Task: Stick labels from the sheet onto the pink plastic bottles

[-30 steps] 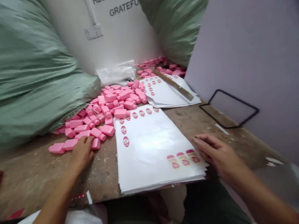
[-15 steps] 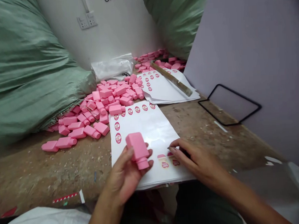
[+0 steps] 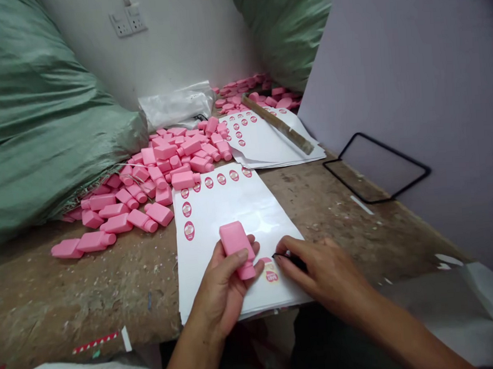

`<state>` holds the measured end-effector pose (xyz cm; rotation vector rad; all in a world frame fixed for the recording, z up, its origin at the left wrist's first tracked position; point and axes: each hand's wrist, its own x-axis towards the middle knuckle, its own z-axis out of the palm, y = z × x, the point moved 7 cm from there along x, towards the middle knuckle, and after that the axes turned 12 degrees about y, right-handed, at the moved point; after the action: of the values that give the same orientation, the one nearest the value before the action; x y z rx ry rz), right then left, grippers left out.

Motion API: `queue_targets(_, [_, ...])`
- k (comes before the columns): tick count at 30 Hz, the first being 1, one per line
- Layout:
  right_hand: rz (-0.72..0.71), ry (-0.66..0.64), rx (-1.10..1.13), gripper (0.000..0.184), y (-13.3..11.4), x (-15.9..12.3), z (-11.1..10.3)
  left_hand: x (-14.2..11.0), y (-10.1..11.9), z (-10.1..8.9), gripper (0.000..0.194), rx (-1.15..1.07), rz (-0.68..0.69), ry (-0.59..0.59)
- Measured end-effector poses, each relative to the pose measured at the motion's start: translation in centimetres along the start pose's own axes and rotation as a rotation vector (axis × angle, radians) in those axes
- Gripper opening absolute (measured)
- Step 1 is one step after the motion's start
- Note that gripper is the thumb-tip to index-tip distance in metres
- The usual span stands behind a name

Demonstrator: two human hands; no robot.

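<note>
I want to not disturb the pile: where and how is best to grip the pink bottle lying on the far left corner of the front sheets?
Probably mid-body on the pink bottle, from above and the near side. It lies flat, the wide body offers more grip than the short neck pointing right, and the pile crowds its far side.

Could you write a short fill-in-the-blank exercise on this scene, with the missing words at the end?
The left hand holds a ____ bottle.
The hand holding the slim dark tool is the ____ one.
The flat bar lies across the ____ stack of label sheets, not the nearer stack.
The wire frame beside the pale panel is ____.

Missing words: pink; right; farther; black.
</note>
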<state>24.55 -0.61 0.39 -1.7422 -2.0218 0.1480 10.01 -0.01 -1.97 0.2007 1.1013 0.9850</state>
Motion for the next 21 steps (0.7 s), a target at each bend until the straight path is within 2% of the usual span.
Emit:
queue_targets(10, [-0.016,0.005,0.107,0.016,0.15,0.01,-0.01,0.17,-0.12,-0.08,0.042,-0.043,-0.021,-0.014])
queue_targets(15, [-0.066,0.120,-0.035,0.014,-0.06,-0.43,-0.30,0.54,0.08,-0.32,0.037,-0.191,-0.021,0.038])
queue_targets(21, [-0.080,0.107,-0.082,0.021,-0.54,0.02,0.20,0.47,0.13,-0.23,0.036,-0.247,-0.018,0.077])
